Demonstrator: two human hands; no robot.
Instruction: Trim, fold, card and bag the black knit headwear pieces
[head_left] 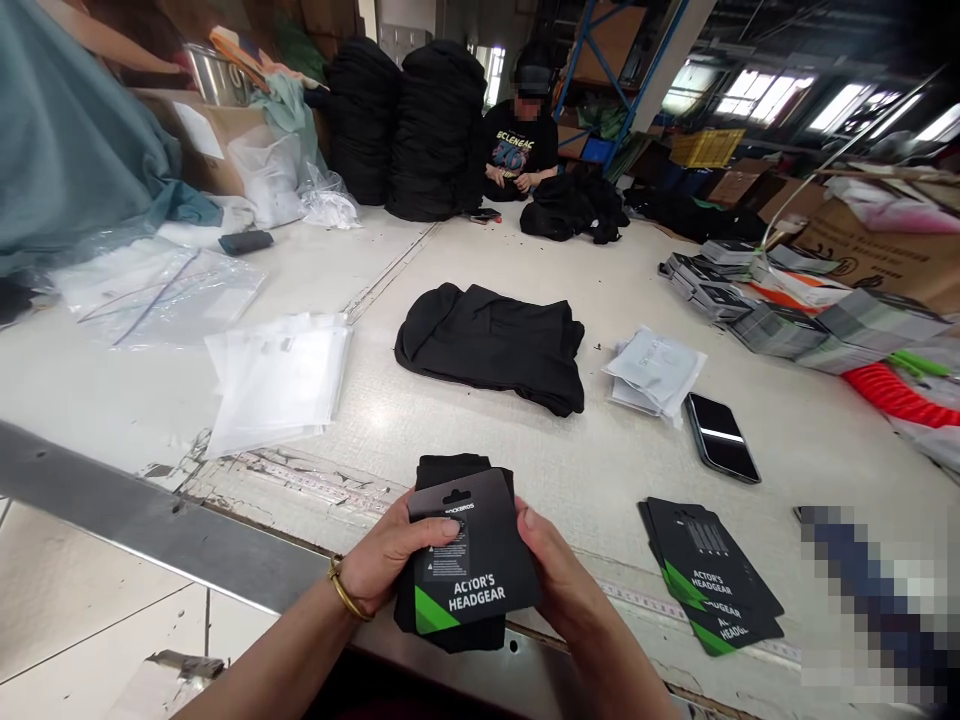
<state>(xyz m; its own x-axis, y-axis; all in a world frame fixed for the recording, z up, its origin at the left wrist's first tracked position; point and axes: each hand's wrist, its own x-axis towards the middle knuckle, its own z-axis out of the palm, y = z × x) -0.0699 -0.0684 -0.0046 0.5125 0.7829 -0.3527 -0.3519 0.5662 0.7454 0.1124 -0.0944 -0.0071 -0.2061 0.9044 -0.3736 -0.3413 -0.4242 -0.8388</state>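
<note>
Holding a black "Actor's Headgear" card flat against folded black fabric just above the bench, with left hand and right hand closed around both, fingers firmly shut on the card's sides.

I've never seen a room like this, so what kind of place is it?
It looks like a clothing packing workshop: tall stacks of black cloth goods, a pile of black Actor's Headgear cards, and plastic bags on a long work table.
</note>
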